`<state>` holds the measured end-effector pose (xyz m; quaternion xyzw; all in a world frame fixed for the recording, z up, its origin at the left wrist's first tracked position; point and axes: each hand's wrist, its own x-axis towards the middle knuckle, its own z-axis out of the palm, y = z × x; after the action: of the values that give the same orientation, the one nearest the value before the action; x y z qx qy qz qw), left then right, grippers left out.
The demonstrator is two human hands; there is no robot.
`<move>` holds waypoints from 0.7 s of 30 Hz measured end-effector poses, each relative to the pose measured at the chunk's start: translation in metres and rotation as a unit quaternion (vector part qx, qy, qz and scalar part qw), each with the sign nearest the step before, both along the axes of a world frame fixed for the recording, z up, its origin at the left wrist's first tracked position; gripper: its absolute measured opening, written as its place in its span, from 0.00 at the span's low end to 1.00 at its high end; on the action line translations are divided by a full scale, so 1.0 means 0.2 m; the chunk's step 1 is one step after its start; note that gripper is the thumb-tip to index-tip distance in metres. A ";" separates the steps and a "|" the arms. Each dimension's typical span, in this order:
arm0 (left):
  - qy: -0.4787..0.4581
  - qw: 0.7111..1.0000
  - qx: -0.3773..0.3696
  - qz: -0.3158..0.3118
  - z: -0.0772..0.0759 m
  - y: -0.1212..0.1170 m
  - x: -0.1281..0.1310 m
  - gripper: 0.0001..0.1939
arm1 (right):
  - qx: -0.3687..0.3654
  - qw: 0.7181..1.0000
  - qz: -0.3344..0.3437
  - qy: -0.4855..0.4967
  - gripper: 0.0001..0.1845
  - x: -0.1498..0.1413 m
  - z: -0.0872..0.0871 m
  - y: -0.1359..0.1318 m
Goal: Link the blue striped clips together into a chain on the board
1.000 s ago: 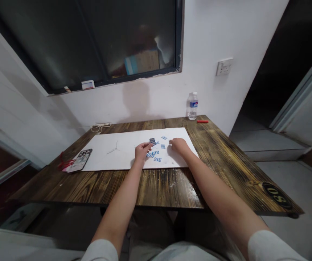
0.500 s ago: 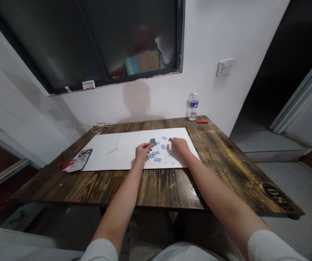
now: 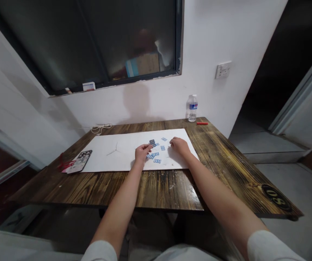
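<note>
My left hand [image 3: 143, 153] pinches a small dark slatted piece [image 3: 152, 142] between thumb and fingers, just above a white board [image 3: 128, 139]. Around it lie several small blue-and-white striped pieces, one of them flat near the board's front edge [image 3: 157, 161] and another [image 3: 163, 148] between my two hands. My right hand [image 3: 180, 145] is over the right part of the board with its fingers curled together; whatever they may hold is too small to make out. A further striped piece [image 3: 164, 139] is just left of its fingertips.
The board rests on a dark wooden table [image 3: 169, 188]. A patterned phone [image 3: 82, 161] and red strings [image 3: 63, 165] lie at its left end. Towards the wall are a white cable [image 3: 101, 127], a water bottle [image 3: 192, 108] and a red pen-like stick [image 3: 202, 123].
The fingers of my right hand have drawn in closer together near the upper right striped piece. My left hand keeps its pinch on the dark piece. The view has shifted slightly.
</note>
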<state>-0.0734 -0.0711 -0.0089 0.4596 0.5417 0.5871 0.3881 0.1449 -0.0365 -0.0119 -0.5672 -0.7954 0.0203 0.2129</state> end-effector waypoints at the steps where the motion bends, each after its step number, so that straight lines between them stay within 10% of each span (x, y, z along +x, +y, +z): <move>1: 0.000 1.000 -0.001 0.000 0.00 0.00 0.00 0.22 | 0.006 0.999 0.009 0.048 0.16 -0.01 0.00 0.00; 5: -0.004 1.000 -0.009 0.003 0.00 -0.01 0.00 0.21 | -0.019 0.956 0.074 0.283 0.12 -0.07 0.00 0.02; 12: -0.015 0.999 -0.026 0.015 -0.01 -0.01 0.00 0.20 | -0.123 0.800 0.172 0.561 0.18 -0.22 -0.02 0.02; 21: -0.014 0.999 -0.016 -0.032 -0.02 0.00 0.01 0.20 | -0.129 0.773 0.140 0.605 0.20 -0.28 -0.02 -0.03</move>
<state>-0.0722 -0.0712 -0.0132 0.4622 0.5303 0.5723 0.4215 0.0897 -0.0423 -0.0152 -0.3426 -0.5625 0.4915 0.5697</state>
